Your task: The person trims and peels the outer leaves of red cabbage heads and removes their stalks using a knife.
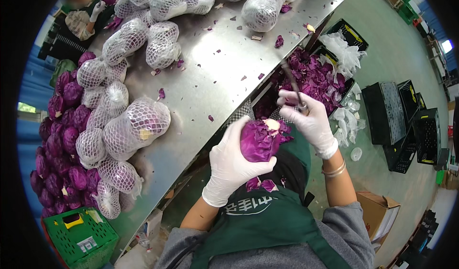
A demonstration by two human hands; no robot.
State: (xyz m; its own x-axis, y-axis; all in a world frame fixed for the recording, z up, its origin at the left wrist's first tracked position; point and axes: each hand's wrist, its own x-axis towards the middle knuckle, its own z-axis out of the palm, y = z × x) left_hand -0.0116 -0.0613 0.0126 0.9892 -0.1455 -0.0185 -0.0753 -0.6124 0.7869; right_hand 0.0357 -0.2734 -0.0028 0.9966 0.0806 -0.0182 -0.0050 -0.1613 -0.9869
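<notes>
My left hand (236, 161), in a white glove, holds a red cabbage (260, 140) above my lap, its pale cut stem facing up. To its right, my gloved right hand (308, 120) grips the handle of a knife (292, 79), whose blade points up and away over the crate of leaves. Foam-netted red cabbages (134, 125) lie in a row and a heap along the left and far parts of the steel table (200, 100). Some loose leaf pieces rest on my green apron (269, 229).
Bare red cabbages (68, 136) are piled beyond the table's left edge, above a green crate (82, 236). A crate of trimmed leaves (315, 79) stands right of the table. Black crates (383, 111) and a cardboard box (376, 215) stand on the floor. A co-worker (80, 18) is at upper left.
</notes>
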